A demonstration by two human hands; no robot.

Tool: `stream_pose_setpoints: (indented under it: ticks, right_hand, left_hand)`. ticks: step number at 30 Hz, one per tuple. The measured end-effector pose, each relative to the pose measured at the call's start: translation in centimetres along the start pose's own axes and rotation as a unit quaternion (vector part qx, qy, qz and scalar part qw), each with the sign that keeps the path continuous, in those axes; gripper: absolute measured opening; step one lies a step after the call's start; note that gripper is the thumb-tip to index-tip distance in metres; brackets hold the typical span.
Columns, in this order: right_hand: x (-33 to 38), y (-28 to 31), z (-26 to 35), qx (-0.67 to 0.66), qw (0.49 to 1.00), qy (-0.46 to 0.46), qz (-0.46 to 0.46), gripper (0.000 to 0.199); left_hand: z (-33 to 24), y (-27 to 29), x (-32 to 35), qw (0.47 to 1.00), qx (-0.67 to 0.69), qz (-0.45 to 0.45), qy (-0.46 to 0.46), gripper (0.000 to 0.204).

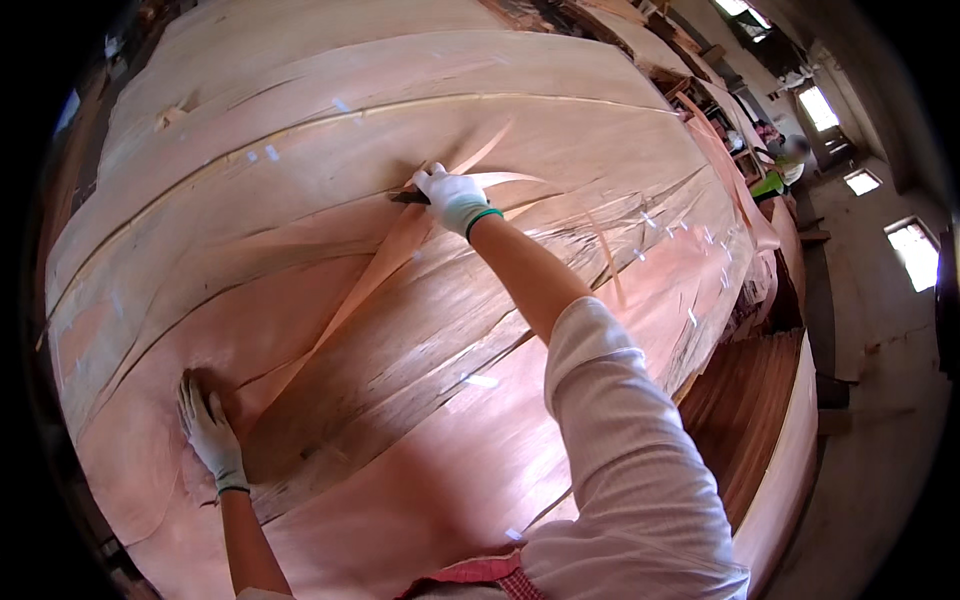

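Note:
Large thin sheets of wood veneer point(330, 170), pale tan and pinkish, overlap in front of me with wavy, split edges. My right hand point(450, 195), in a white glove with a green cuff, is closed around a dark, flat-bladed knife point(404, 198) lying low over the veneer. A narrow loose veneer strip point(365, 285) runs from beneath that hand down toward the left, and thin curled offcuts point(488, 147) stick out beyond it. My left hand point(212, 435), gloved likewise, rests with fingers stretched out on a pinkish sheet, near the strip's lower end.
Small pieces of white tape point(481, 381) dot the sheets. At the right stands a stack of reddish-brown veneer point(745, 410). Beyond the far right edge, another person point(790, 165) is by cluttered shelves, near a wall with bright windows point(912, 255).

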State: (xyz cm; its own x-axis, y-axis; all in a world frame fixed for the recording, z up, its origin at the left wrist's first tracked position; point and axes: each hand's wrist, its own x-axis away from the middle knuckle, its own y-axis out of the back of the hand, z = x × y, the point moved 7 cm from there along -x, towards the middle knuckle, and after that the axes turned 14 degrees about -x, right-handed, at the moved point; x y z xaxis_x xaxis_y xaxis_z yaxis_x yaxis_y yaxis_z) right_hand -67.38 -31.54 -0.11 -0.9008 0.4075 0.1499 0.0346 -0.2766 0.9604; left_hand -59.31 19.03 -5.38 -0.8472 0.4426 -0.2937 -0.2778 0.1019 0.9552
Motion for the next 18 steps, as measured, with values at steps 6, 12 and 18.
stream_pose_setpoints:
  ticks: [6,12,18]
  right_hand:
    - [-0.3,-0.5,-6.4,-0.066,0.995,-0.018,-0.066,0.034]
    - [-0.5,0.0,-1.6,-0.008,0.999,0.013,-0.052,0.024]
    - [-0.9,0.5,-2.8,0.008,0.999,-0.044,-0.004,0.031]
  left_hand:
    - [-1.4,-0.2,-1.1,1.000,-0.007,0.004,-0.020,0.045]
    - [0.4,0.0,-0.3,0.999,0.030,0.016,0.012,0.046]
    - [0.0,0.4,-0.8,1.000,0.007,0.010,0.023,0.047]
